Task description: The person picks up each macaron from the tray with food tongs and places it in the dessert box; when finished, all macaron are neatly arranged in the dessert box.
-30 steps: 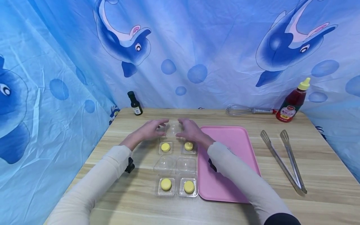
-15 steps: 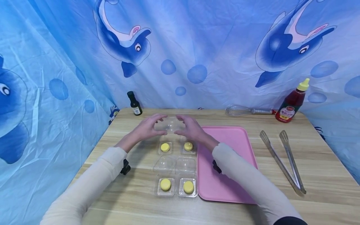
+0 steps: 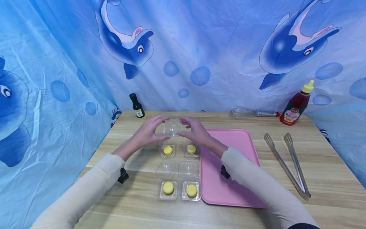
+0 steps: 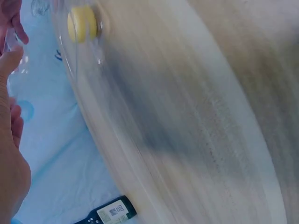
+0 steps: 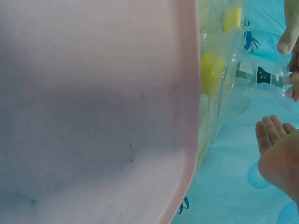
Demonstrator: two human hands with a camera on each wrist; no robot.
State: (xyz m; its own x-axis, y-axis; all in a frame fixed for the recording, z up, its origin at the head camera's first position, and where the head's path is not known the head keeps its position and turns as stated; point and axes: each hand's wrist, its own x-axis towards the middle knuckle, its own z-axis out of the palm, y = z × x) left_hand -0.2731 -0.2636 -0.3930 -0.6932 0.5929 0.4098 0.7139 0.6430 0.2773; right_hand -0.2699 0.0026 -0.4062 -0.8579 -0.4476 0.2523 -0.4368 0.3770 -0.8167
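A blue dolphin curtain [image 3: 226, 47] backs the wooden table [image 3: 134, 187]; the left hand [image 3: 149, 130] and right hand [image 3: 195, 130] pinch one clear plastic container [image 3: 172, 128] between them, raised beyond two yellow cakes [image 3: 167, 150].

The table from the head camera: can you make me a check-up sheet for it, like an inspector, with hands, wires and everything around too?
Surface: wood-grain table.
Job's things: four yellow cakes in clear boxes; the front two have open lids.
Clutter: pink tray, tongs, whisk, dark bottle, red sauce bottle.
Hands: left hand and right hand hold a clear plastic piece between them.
Cables: nothing seen.
Surroundings: blue curtain with dolphins behind the table.
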